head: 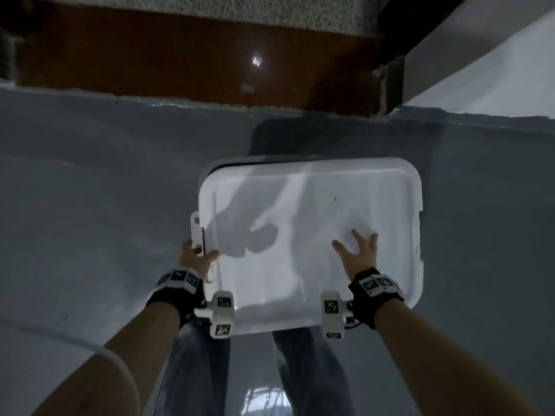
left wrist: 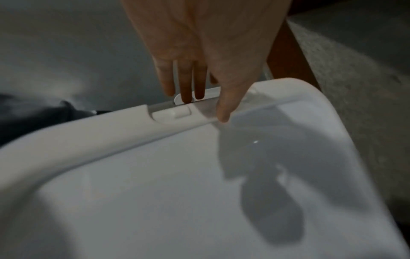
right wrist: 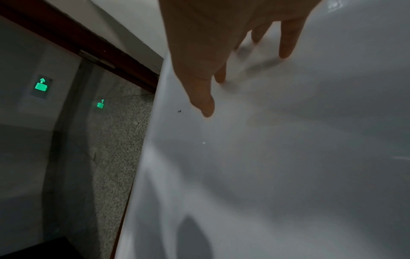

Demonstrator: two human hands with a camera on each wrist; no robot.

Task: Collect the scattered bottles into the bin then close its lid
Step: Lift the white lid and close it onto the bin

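A white lid (head: 315,205) lies flat over the bin, and only a dark strip of the bin's rim (head: 231,167) shows at the back left. No bottles are in sight; the lid hides the inside. My left hand (head: 195,256) is at the lid's left edge. There its straight fingers (left wrist: 186,84) touch the white latch clip (left wrist: 177,112), and the thumb rests on the lid's rim. The latch (head: 197,232) stands up beside the edge. My right hand (head: 359,253) lies on the lid's right half with fingers spread (right wrist: 286,43), flat against the lid (right wrist: 288,157).
The bin stands on a grey floor (head: 90,205). A red-brown strip (head: 180,55) and speckled stone lie beyond it, and a white wall (head: 495,70) runs at the right. My legs in jeans (head: 195,370) are just behind the bin. Green signs (right wrist: 41,86) glow nearby.
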